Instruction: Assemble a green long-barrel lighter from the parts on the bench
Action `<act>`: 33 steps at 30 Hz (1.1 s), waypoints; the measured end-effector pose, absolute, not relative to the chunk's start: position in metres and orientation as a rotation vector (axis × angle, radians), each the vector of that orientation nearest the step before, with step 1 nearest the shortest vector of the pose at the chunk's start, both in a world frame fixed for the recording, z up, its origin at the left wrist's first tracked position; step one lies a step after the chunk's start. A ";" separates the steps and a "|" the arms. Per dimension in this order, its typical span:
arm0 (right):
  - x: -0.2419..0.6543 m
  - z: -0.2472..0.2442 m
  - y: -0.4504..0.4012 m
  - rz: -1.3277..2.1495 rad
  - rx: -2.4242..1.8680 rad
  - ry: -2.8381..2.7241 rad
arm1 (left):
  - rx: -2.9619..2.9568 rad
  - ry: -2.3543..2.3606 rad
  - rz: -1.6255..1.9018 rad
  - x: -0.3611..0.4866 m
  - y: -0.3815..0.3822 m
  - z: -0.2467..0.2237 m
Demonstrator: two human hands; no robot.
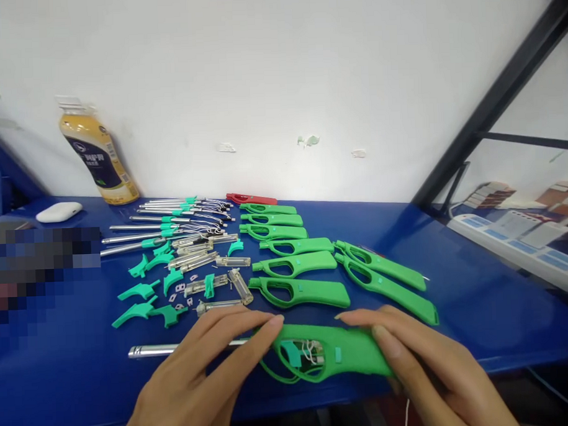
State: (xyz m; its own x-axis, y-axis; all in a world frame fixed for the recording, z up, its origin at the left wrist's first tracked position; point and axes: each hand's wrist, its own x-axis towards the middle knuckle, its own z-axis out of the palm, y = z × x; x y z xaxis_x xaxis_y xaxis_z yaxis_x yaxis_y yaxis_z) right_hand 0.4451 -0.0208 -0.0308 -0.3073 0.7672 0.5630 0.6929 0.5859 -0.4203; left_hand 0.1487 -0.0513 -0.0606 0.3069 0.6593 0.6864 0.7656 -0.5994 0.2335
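Green lighter shell, one, by the near edge of the bench; left hand part-closed on its rod end, right hand part-closed on its butt, presumably for steadiness. Beyond: loose shells in rows, seemingly for easy reach.

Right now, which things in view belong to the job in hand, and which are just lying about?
Job, apparently:
held green lighter casing
loose green casings
red casing
wired metal tubes
teal triggers
clear fuel tanks
small pale clips

Apparently lying about:
yellow drink bottle
white earbud case

Pixelated item at left: cannot tell.
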 end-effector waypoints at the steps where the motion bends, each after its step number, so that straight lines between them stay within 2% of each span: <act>1: 0.445 -0.032 -0.017 0.103 -1.122 -2.097 | -2.427 -1.349 -1.162 0.143 -0.052 -0.061; 9: 0.442 -0.042 -0.004 -0.141 -0.912 -2.256 | -2.507 -1.499 -0.839 0.107 -0.064 -0.071; 15: 0.437 -0.036 -0.002 -0.301 -0.825 -2.284 | -2.553 -1.317 -0.907 0.123 -0.051 -0.051; 33: 0.440 -0.045 -0.003 -0.220 -0.897 -2.291 | -2.556 -1.303 -0.904 0.131 -0.048 -0.048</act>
